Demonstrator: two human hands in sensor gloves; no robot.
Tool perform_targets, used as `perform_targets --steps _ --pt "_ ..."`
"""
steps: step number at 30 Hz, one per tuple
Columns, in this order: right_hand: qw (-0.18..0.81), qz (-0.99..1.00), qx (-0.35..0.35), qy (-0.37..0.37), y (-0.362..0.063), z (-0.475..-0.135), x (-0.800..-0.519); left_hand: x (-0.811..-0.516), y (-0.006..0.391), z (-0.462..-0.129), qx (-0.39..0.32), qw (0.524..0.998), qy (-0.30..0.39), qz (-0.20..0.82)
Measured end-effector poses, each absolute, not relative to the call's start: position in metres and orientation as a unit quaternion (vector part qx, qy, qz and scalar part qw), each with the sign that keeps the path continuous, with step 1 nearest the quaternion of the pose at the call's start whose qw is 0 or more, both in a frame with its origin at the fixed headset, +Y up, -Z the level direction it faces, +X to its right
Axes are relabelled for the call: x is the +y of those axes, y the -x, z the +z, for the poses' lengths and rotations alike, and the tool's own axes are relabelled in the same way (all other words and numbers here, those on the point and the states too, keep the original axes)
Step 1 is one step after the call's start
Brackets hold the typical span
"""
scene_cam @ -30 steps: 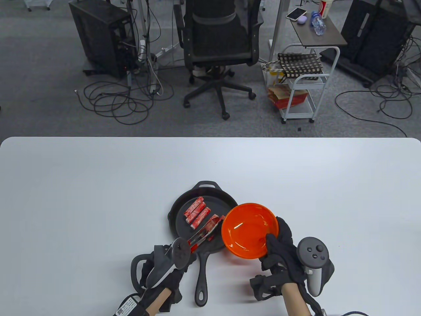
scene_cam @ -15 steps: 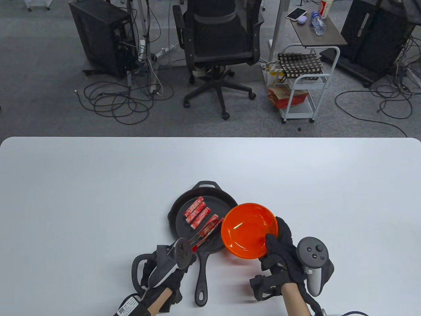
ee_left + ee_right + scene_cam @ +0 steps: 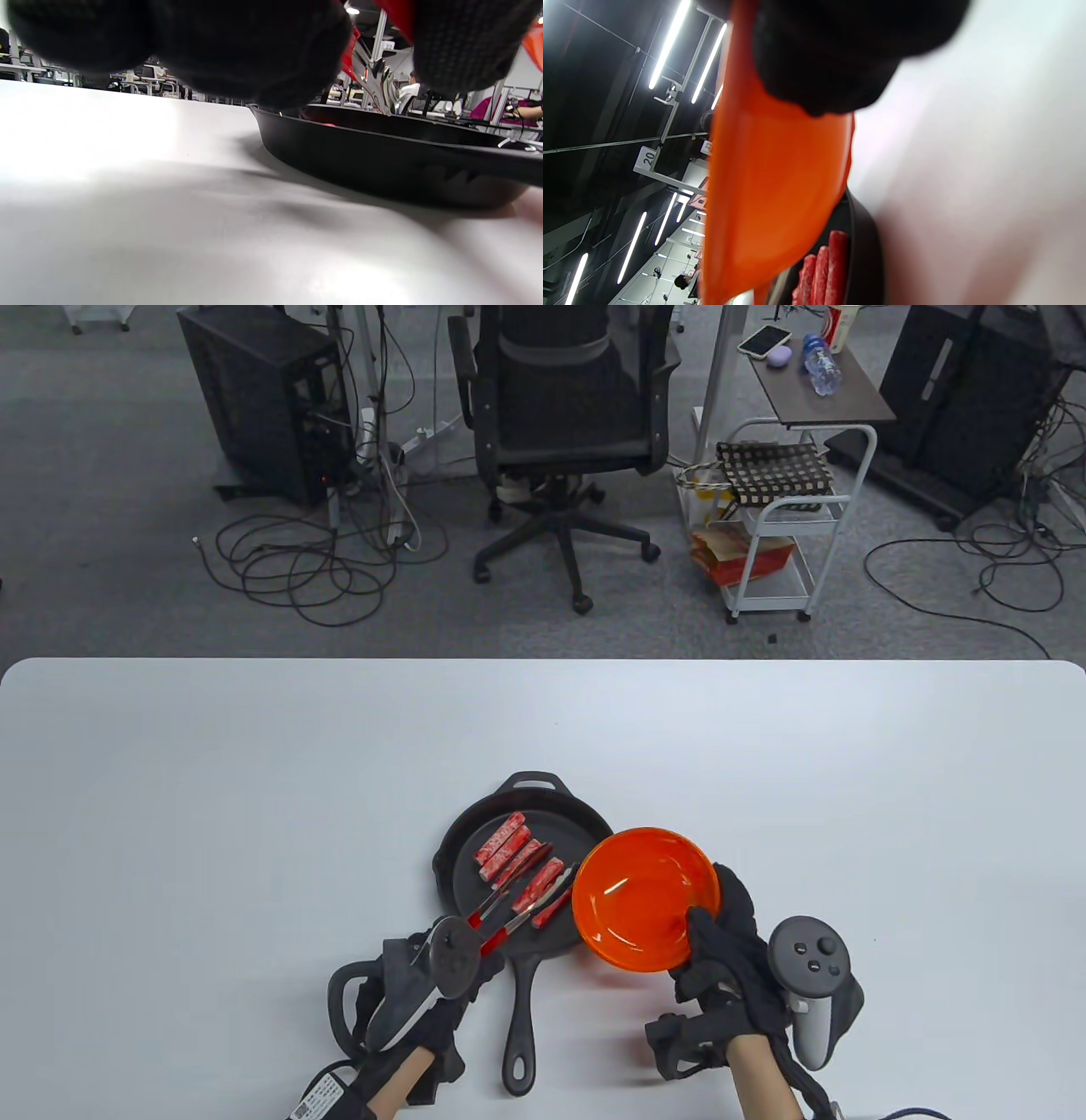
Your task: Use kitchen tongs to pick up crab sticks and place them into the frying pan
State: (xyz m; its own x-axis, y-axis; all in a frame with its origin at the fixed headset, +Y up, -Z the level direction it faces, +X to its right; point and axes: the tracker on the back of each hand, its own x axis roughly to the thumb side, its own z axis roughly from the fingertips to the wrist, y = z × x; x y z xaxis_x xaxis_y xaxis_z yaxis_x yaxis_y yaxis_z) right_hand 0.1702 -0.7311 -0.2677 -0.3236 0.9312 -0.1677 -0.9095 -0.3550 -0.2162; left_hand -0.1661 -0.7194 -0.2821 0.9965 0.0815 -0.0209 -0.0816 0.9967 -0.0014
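Four crab sticks [image 3: 519, 867], red-and-white mottled cylinders, lie side by side in the black frying pan [image 3: 465, 899] on the white bench [image 3: 212, 814]. The tongs [image 3: 519, 899], red-tipped and spread apart, straddle the nearest stick, just ahead of the left hand [image 3: 424, 984], whose fingers curl round their handle. The right hand's [image 3: 721, 959] fingers grip a tilted orange bowl [image 3: 645, 899] over the pan's rim.

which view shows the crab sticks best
The table view: all four crab sticks lie in plain sight in the pan, with the tongs over them. The right wrist view catches only a few ends below the bowl. The left wrist view shows just a red sliver past the pan's rim.
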Motion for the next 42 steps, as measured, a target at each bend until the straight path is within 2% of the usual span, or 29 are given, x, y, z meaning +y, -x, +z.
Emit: perform_targets --steps 9,18,22,26,31,42 --pt "0.578 0.800 -0.050 0.150 -0.182 -0.268 -0.732 -0.719 0.181 -0.284 0.025 0.996 -0.011 0.081" --pt "0.604 0.771 -0.066 0.191 -0.212 -0.267 -0.732 -0.722 0.182 -0.286 0.028 0.997 -0.004 0.078" --pt "0.603 0.766 -0.050 0.218 -0.225 -0.269 -0.739 -0.721 0.184 -0.286 0.030 0.996 -0.007 0.085" --pt "0.583 0.774 -0.007 0.249 -0.239 -0.271 -0.751 -0.722 0.184 -0.286 0.029 0.996 -0.007 0.088" --pt "0.568 0.774 -0.006 0.280 -0.249 -0.273 -0.761 -0.722 0.184 -0.286 0.027 0.996 -0.005 0.087" --pt "0.470 0.838 0.034 0.276 -0.246 -0.280 -0.769 -0.723 0.184 -0.286 0.027 0.996 -0.002 0.087"
